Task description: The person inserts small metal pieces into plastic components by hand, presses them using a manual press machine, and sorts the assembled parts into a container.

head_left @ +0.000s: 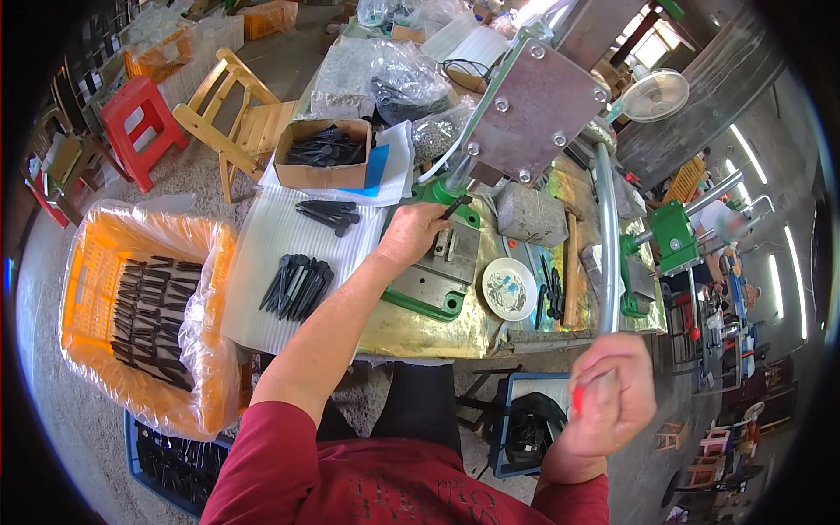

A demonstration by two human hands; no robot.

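My left hand (416,233) pinches a small black tapered piece (457,206) over the base of a green lever press (444,302). A metal fixture (444,247) sits on that base, just beside my fingers. On the right, my right hand (614,398) is wrapped round the red-tipped end of the press's long steel lever (605,236). The grey head plate (534,109) of the press stands above the fixture. Left of my forearm, similar black pieces (297,287) lie bunched on a white foam sheet (254,254), with a smaller group (328,215) behind them.
A cardboard box (322,177) holds more black pieces. An orange plastic-lined crate (223,350) with rows of them stands left. Near the press are a white dish (509,289), a stone block (532,214), a hammer handle (571,271) and a second green press (674,238).
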